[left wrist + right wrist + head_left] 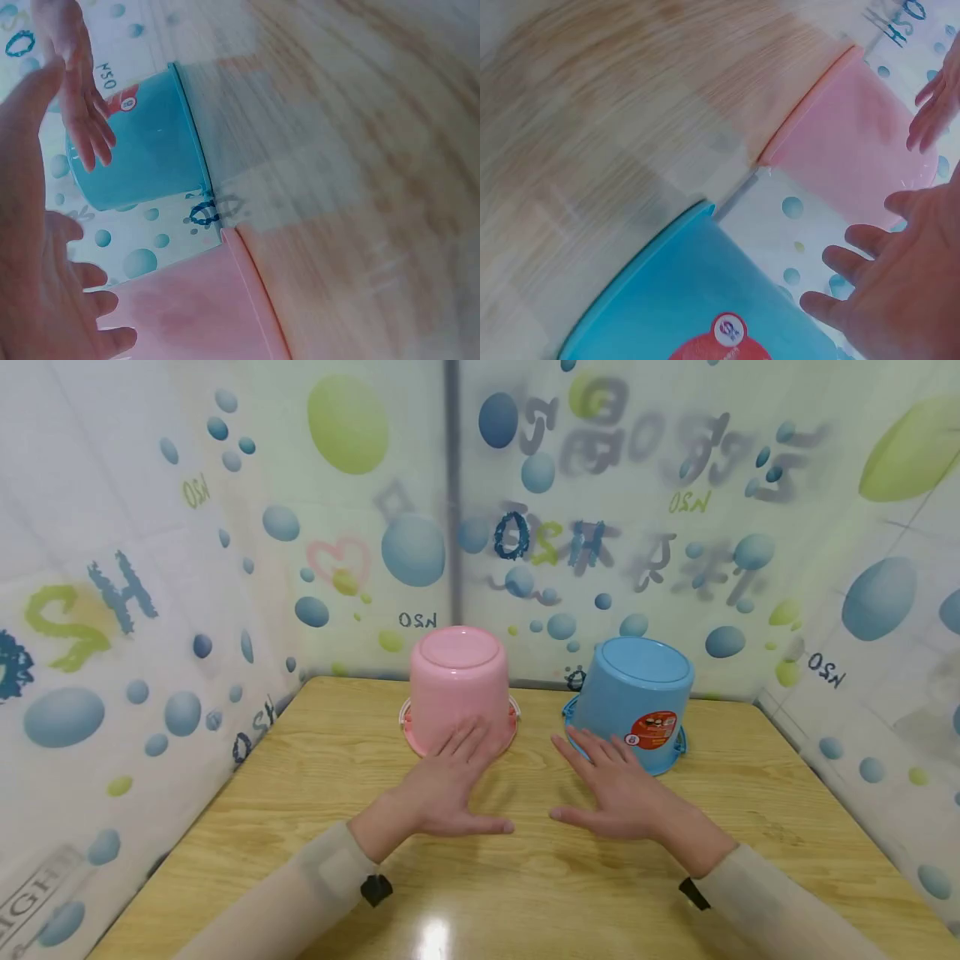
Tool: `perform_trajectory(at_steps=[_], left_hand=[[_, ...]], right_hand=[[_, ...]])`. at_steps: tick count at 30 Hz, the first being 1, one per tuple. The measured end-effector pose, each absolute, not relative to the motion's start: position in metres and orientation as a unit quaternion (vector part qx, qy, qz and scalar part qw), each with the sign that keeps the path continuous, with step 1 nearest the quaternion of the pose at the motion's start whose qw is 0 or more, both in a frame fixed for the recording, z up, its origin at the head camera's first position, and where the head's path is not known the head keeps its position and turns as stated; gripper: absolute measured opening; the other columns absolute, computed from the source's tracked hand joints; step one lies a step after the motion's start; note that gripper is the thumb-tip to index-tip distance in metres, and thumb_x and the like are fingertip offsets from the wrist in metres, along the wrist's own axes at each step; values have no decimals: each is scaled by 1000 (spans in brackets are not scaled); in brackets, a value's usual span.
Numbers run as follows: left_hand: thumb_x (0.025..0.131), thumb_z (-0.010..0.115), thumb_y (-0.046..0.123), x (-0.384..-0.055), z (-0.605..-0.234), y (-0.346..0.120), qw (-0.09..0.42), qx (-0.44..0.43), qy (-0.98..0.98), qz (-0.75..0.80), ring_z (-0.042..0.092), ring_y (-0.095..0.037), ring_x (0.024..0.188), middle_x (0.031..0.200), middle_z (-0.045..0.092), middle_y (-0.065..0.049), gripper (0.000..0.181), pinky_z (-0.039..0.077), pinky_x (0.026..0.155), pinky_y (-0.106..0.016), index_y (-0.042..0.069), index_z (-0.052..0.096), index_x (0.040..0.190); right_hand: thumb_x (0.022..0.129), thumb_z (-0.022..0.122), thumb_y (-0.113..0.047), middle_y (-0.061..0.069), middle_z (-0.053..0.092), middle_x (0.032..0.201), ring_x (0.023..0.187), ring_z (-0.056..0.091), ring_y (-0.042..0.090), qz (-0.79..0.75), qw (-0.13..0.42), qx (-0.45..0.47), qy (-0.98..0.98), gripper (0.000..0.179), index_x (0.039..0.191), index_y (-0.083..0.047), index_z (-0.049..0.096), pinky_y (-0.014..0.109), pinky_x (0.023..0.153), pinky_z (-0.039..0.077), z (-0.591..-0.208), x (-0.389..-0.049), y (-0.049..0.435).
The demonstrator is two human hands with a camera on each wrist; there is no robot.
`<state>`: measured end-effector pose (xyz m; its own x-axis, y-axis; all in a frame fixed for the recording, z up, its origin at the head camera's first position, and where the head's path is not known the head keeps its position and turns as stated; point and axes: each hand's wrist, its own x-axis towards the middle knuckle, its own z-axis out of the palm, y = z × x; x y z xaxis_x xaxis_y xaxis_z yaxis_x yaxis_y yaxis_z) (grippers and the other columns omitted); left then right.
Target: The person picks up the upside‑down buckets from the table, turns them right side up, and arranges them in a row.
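Observation:
Two plastic buckets stand upside down on a wooden table. The pink bucket (459, 681) is left of centre, its white handle low around the rim. To its right is the blue bucket (637, 677), which bears a red label (654, 730). My left hand (450, 785) is spread in front of the pink bucket, fingers straight and holding nothing. Fingers extended too, my right hand (618, 789) hovers before the blue bucket with nothing in it. Both wrist views show a gap between palms and buckets. What lies under the buckets is hidden.
The wooden table (517, 893) reaches back to a patterned curtain (345, 568) with blue and green dots, which also hangs along both sides. A narrow strip of tabletop separates the two buckets.

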<state>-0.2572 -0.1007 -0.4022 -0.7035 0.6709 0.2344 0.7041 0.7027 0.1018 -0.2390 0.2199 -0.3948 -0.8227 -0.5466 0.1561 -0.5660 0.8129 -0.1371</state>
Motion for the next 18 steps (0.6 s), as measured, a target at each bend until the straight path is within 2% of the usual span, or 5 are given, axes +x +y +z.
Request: perform_trajectory(at_steps=[3,8,14,18], left_hand=[[91,73,77,-258,-402,-104,88,-361,-917,-147,16,-39,172,184,16,-19,123,27,137,-58,13,16,178],[91,81,68,-259,-398,-115,109,-351,-907,-207,33,-42,165,181,27,-20,117,43,126,-62,7,26,175],[92,85,58,-261,-398,-142,144,-328,-902,-240,57,-47,147,179,30,-21,112,56,109,-65,9,27,175],[92,86,55,-265,-395,-163,142,-295,-911,-250,59,-50,143,178,31,-22,112,57,107,-67,13,24,175]], right_hand=[[101,64,-72,17,34,179,160,40,46,105,60,294,-948,101,176,-17,26,74,126,34,-393,-243,216],[102,69,-64,21,43,173,154,49,49,154,50,294,-942,99,175,-14,27,72,120,44,-389,-252,211],[100,71,-68,19,34,178,160,41,46,193,-8,279,-940,105,178,-19,20,69,124,43,-383,-266,200],[99,72,-67,19,29,181,164,36,46,192,-34,267,-944,107,178,-20,17,68,127,38,-382,-278,191]])
